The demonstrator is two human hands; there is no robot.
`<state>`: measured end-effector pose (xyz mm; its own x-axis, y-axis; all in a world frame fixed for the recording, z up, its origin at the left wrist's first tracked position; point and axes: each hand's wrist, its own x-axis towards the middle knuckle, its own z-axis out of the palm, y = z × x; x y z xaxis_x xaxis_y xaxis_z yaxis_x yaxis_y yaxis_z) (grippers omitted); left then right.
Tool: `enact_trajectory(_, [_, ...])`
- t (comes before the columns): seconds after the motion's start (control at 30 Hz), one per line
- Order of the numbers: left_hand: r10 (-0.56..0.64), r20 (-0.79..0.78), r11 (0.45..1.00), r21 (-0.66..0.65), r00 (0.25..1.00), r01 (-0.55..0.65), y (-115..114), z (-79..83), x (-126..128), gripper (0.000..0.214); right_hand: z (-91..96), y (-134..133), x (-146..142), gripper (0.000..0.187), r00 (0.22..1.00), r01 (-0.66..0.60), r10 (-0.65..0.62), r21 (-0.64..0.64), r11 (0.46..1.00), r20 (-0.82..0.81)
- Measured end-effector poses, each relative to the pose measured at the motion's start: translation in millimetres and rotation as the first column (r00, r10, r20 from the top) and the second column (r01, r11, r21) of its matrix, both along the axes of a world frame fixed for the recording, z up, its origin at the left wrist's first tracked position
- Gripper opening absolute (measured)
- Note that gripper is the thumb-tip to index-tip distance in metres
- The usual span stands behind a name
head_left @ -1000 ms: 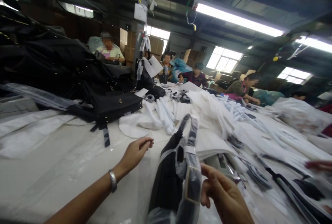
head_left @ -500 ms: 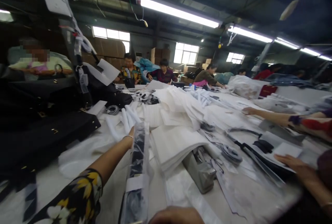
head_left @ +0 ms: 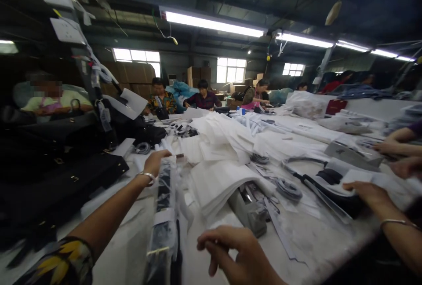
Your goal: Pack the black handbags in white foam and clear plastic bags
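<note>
A black bag strap wrapped in clear plastic stands upright in front of me, running from the bottom edge up to mid-table. My left hand, with a silver bangle on the wrist, reaches forward and its fingers are closed round the top end of that wrap. My right hand hovers low at the centre, just right of the wrapped strap and apart from it. Its fingers are curled inward, and what they hold, if anything, is hidden.
Black handbags are piled at the left. A stack of white foam sheets, a grey tape dispenser and tape rolls lie ahead. A co-worker's hand rests on the table at the right. Other people sit at the far end.
The view swung right across the table. My left hand went forward and closed on the top of the wrapped strap. My right hand came off the strap and now sits lower.
</note>
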<state>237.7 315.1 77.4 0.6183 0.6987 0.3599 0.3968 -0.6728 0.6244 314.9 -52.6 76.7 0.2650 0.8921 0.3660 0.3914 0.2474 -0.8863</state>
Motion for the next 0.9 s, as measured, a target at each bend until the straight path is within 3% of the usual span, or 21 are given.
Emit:
enact_trajectory(0.13, [0.054,0.157,0.993,-0.116,0.986,-0.036,-17,57.6,-51,0.026,34.7,24,2,0.023,0.994,0.109,-0.109,0.069,0.992,-0.008])
enact_trajectory(0.3, [0.053,0.393,0.976,-0.213,0.918,0.035,-65,123.2,-106,0.054,91.6,70,7,0.027,0.997,0.076,-0.074,0.276,0.958,-0.02])
enact_trajectory(0.47, [-0.01,0.473,0.961,-0.238,0.881,0.139,-126,166.2,-141,0.056,140.9,122,-18,0.045,0.992,0.015,-0.063,0.387,0.922,0.113])
enact_trajectory(0.53, [-0.03,0.472,0.956,-0.245,0.881,0.164,-147,171.7,-153,0.053,155.1,135,-27,0.041,0.992,-0.038,-0.008,0.349,0.936,0.13])
enact_trajectory(0.63, [-0.016,0.482,0.95,-0.266,0.876,0.164,-165,166.6,-172,0.05,164.9,147,-41,0.036,0.992,-0.113,0.091,0.267,0.957,0.091])
enact_trajectory(0.9, [0.142,0.526,0.95,-0.31,0.839,0.033,-158,110.0,-231,0.053,167.2,166,-72,0.053,0.97,-0.201,0.229,0.268,0.942,-0.079])
